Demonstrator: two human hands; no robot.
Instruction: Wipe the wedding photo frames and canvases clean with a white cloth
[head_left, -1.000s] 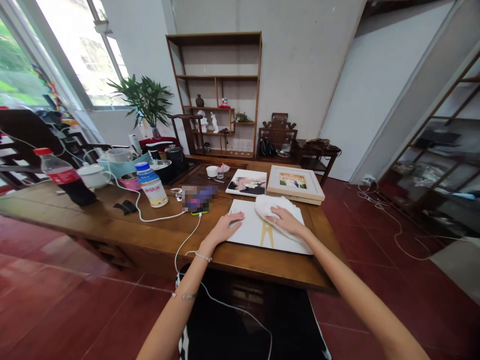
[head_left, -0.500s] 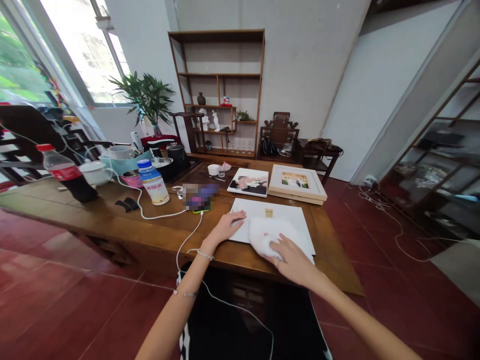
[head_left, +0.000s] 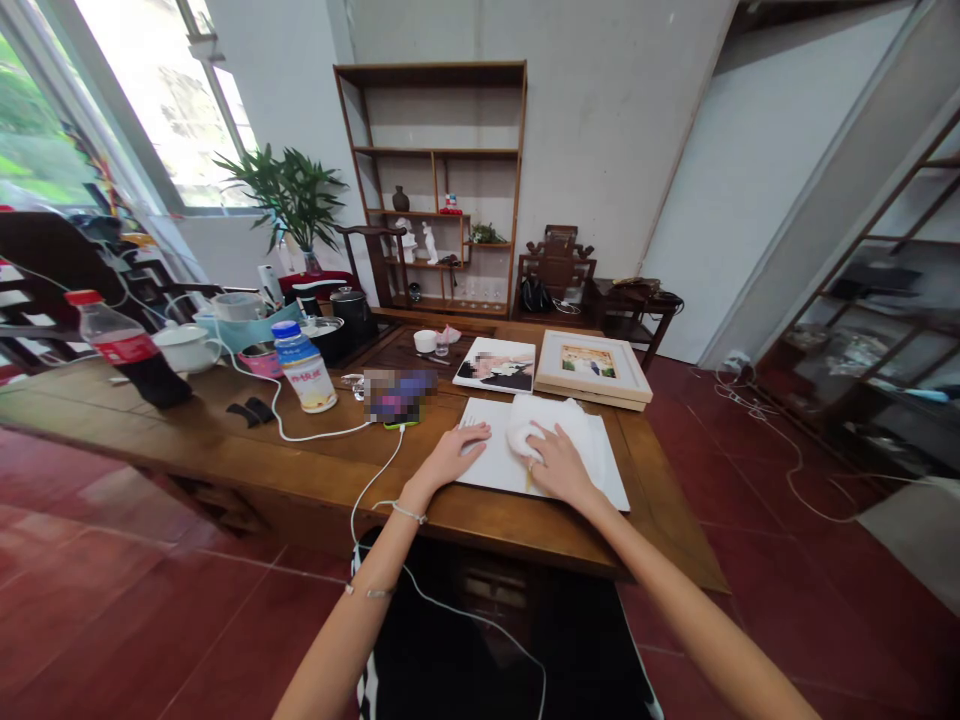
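Observation:
A flat white panel [head_left: 491, 468], perhaps a photo album, lies near the front edge of the wooden table. My left hand [head_left: 456, 450] rests flat on its left side, fingers stretched out and holding nothing. Bunched under my right hand [head_left: 556, 465] is a white cloth [head_left: 529, 418], pressed onto the upper right part of the panel. My right fingers curve over the cloth and grip it. The cloth hides the panel's upper middle.
Behind the panel lie a photo panel [head_left: 480, 365] and a framed picture [head_left: 592, 365]. To the left are a phone [head_left: 401, 398] on a white cable, a yogurt-drink bottle [head_left: 306, 370], dark strips [head_left: 251, 411] and a cola bottle [head_left: 131, 355]. The table's right edge is close.
My right hand has pushed the white cloth away from me, from the panel's near side to its far side. My left hand has stayed in place.

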